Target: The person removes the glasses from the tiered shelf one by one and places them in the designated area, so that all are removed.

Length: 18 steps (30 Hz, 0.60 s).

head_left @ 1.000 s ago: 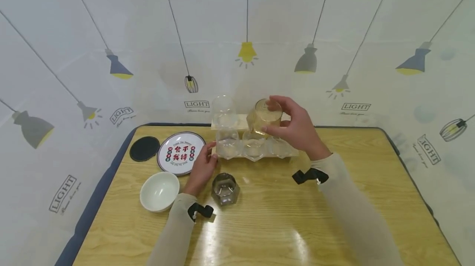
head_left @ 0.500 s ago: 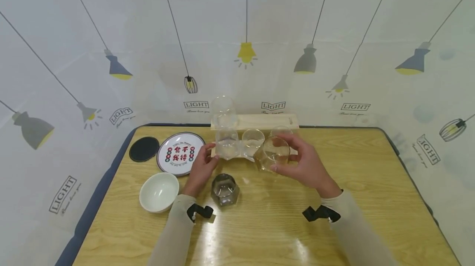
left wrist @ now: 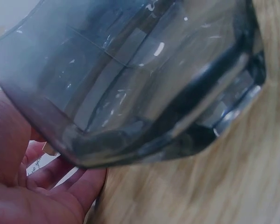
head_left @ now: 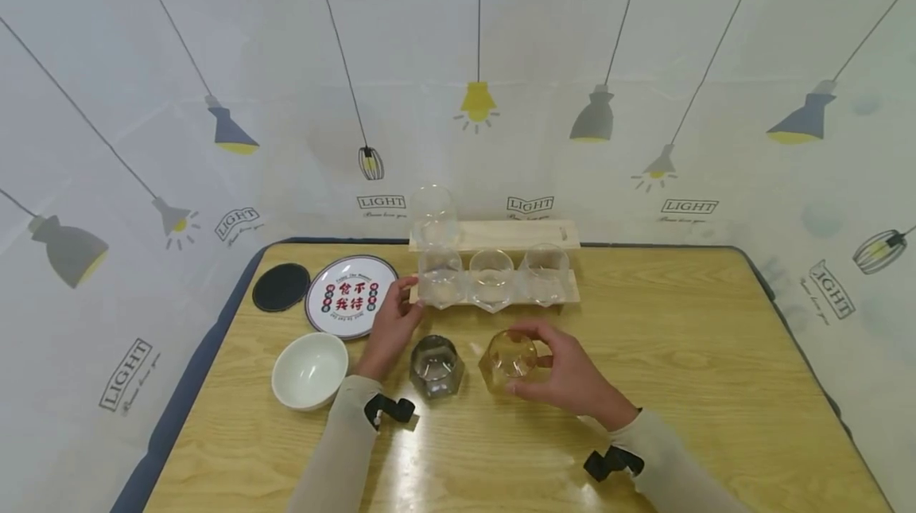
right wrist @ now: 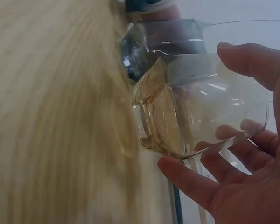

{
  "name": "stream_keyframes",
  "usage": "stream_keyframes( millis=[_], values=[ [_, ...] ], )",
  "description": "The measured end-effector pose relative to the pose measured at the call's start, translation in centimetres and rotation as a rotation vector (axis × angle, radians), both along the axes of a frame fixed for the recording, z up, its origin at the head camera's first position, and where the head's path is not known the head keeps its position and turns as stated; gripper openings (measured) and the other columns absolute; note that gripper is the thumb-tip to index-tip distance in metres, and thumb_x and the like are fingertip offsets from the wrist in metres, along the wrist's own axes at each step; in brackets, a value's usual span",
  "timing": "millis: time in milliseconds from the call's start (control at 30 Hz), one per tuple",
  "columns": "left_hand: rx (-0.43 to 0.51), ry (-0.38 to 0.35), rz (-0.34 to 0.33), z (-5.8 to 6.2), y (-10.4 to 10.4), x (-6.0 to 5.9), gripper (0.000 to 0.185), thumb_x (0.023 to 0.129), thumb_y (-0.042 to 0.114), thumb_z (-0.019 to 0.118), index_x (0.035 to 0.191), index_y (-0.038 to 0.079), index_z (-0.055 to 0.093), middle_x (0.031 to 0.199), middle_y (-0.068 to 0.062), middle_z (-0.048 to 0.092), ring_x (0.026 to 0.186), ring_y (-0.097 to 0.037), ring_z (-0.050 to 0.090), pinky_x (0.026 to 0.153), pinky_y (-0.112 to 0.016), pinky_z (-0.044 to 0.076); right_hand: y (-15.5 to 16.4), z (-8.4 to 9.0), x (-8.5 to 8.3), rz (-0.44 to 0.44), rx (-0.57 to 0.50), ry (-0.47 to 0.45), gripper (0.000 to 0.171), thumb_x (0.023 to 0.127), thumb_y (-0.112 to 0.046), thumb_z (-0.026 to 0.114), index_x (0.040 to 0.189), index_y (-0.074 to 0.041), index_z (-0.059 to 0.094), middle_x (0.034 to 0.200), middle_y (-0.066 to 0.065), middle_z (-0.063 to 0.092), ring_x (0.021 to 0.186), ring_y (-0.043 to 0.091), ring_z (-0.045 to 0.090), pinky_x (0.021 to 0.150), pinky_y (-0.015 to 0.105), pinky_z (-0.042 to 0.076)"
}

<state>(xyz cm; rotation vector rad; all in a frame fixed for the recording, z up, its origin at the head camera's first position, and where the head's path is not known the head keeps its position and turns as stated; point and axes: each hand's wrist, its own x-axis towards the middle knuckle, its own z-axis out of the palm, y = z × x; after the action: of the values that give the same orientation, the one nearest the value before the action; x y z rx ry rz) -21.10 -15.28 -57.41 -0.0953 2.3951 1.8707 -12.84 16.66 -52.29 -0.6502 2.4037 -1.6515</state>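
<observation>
An amber glass [head_left: 510, 358] with a faceted base is in my right hand [head_left: 565, 374], close over the table to the right of the grey glass. The right wrist view shows the thumb on one side of this glass [right wrist: 200, 107] and the fingers along the other. My left hand [head_left: 390, 330] holds the left end of a two-tier wooden rack [head_left: 501, 235]. Beside that hand, a smoky grey glass [head_left: 436, 367] stands upright; it fills much of the left wrist view and partly covers the hand there. Several clear glasses, including one clear glass [head_left: 490, 278] at the middle front, stand on the rack.
Left of the rack lies a white plate [head_left: 351, 297] with red characters, next to a black round coaster [head_left: 281, 287]. A white bowl [head_left: 310, 371] sits nearer, by the left forearm. The wooden table [head_left: 680, 338] ends at a printed wall [head_left: 615, 179] behind the rack.
My right hand has brought the amber glass from above the rack's upper tier down and toward me, beside the grey glass. The left hand stays at the rack's end.
</observation>
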Motion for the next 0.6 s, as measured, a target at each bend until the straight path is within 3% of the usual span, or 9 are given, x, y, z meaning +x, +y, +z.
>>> stream_keyframes(
  millis=[200,433,600],
  values=[
    [-0.036,0.007,0.011,0.2,0.2,0.0,0.048,0.105,0.026,0.062,0.151,0.025,0.047,0.155,-0.014,0.055,0.137,-0.038,0.059,0.113,-0.053,0.051,-1.1,-1.6,0.5,0.011,0.031,-0.036,0.076,0.078,-0.027,0.096,0.142,-0.018,0.056,0.138,0.004,0.062,0.126,0.029,0.061,0.091,0.034,0.063],
    [-0.080,-0.020,-0.001,0.2,0.1,0.1,0.049,0.105,0.026,0.062,0.151,0.026,0.046,0.159,-0.014,0.051,0.144,-0.038,0.053,0.118,-0.055,0.046,-1.7,-2.0,0.7,0.035,0.023,-0.060,0.076,0.078,-0.028,0.096,0.141,-0.017,0.054,0.138,0.008,0.062,0.124,0.032,0.062,0.094,0.039,0.064],
    [-0.060,-0.031,-0.007,0.3,-0.1,-0.3,0.049,0.105,0.026,0.062,0.151,0.028,0.045,0.164,-0.011,0.046,0.151,-0.038,0.045,0.122,-0.056,0.041,-1.8,-2.0,0.6,0.059,0.009,-0.067,0.076,0.080,-0.025,0.095,0.143,-0.017,0.052,0.141,0.009,0.060,0.126,0.034,0.062,0.097,0.042,0.062]
  ],
)
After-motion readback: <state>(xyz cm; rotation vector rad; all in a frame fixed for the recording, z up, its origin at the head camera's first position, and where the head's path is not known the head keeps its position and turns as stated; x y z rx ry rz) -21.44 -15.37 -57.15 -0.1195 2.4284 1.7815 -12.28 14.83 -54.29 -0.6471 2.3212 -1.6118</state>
